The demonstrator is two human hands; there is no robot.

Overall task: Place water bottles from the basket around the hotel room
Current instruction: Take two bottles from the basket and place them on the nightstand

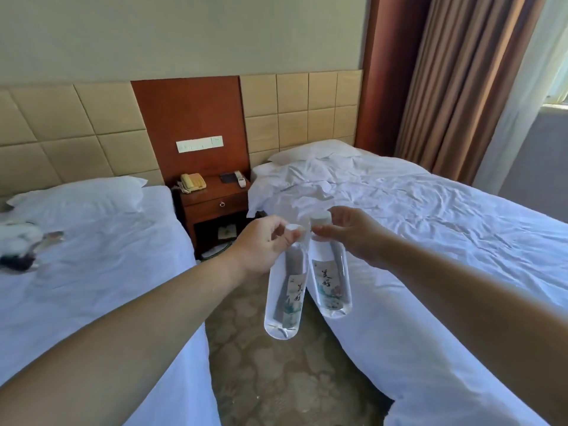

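Two clear water bottles with white caps and printed labels hang side by side over the aisle between two beds. My left hand (264, 244) pinches the neck of the left bottle (285, 299), which dangles straight down. My right hand (353, 233) holds the right bottle (330, 284) by its cap end; it hangs a little higher and its neck touches the left bottle's. No basket is in view.
A wooden nightstand (215, 204) stands ahead between the beds, carrying a yellow phone (192, 182), a dark pad and a remote. White beds flank the patterned carpet aisle (276, 364). Dark and white items lie on the left bed (21, 244). Brown curtains hang at right.
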